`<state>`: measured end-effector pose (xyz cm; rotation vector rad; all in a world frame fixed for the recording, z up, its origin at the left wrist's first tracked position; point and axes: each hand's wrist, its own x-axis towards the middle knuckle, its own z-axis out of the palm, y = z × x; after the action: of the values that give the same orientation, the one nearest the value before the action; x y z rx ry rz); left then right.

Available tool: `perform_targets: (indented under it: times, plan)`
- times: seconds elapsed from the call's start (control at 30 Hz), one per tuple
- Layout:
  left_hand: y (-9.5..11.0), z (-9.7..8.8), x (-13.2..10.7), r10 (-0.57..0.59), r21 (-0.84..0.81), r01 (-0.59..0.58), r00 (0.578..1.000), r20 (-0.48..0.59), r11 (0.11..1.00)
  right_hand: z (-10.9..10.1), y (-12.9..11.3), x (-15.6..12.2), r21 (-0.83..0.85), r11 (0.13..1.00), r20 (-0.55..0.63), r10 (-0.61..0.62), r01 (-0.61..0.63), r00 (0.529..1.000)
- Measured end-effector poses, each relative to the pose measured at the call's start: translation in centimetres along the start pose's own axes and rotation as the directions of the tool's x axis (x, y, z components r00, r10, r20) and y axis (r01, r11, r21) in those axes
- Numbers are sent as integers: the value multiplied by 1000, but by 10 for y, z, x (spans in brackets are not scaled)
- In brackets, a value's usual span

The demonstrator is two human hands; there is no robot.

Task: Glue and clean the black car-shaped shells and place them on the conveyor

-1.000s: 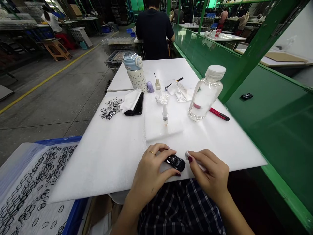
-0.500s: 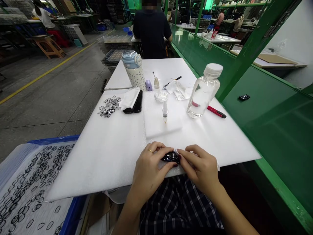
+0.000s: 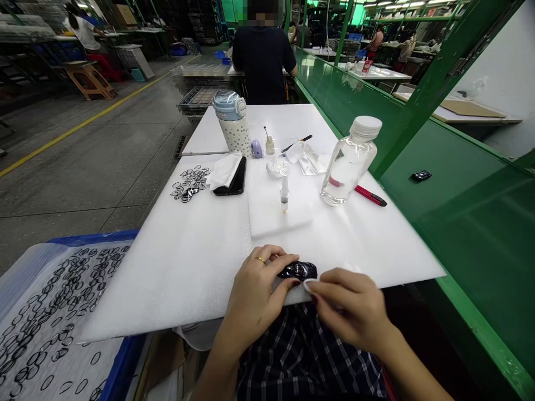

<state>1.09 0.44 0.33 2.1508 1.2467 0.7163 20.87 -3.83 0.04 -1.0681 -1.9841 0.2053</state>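
Observation:
A small glossy black toy car (image 3: 298,270) lies at the near edge of the white foam sheet (image 3: 188,262). My left hand (image 3: 259,289) grips it between thumb and fingers; a ring shows on one finger. My right hand (image 3: 349,309) sits just right of the car with fingers curled together, pinching a small white piece that I cannot make out, close to the car's near side.
A syringe (image 3: 285,192) lies on a small foam pad. Beyond stand a clear bottle (image 3: 349,161), a red pen (image 3: 370,196), a black phone (image 3: 232,179), loose black rings (image 3: 188,184) and a dotted flask (image 3: 233,123). A blue bin of rings (image 3: 50,312) sits at left. A green conveyor (image 3: 460,189) carries another black car (image 3: 421,176). A person in black stands ahead.
My right hand has drawn back from over the car toward me and to the right, uncovering it. My left hand keeps its hold on the car.

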Motion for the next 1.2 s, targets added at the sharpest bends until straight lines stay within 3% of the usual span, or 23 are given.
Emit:
perform_targets:
  times: [0.07, 0.17, 0.23, 0.37, 0.57, 0.73, 0.93, 1.07, 1.2]
  plan:
    - [0, 2, -1, 2, 5, -2, 1000, -20, 1000, -17, 7, 9, -47, 993, -83, 101, -106, 991]
    - [0, 3, -1, 3, 10, -2, 999, -32, 1000, -36, 15, 19, -361, 901, -219, 169, -240, 961]
    - [0, 3, 0, 3, 13, -2, 1000, -28, 1000, -35, 14, 20, -439, 872, -183, 149, -216, 972]
    - [-1, 2, 0, 10, 4, -10, 1000, -18, 1000, -11, -1, 8, -248, 960, 10, 138, -131, 990]
    - [-3, 1, -2, 11, -11, -12, 1000, -19, 1000, 14, -7, -6, -178, 975, -22, 135, -137, 991]
    - [-3, 2, -1, 6, -12, -6, 1000, -17, 1000, 17, -5, -5, -234, 964, -18, 130, -130, 991]
    - [-3, 2, 0, 19, 0, -19, 1000, -12, 1000, 16, -11, 1, -288, 948, 70, 162, -135, 984]
    - [-3, 1, -1, 24, 0, -24, 1000, 0, 1000, 7, -3, 0, -104, 980, 144, 182, -168, 973]
    - [-4, 0, -1, 29, -3, -29, 1000, 4, 1000, 4, 3, -5, -1, 985, 77, 174, -174, 982]
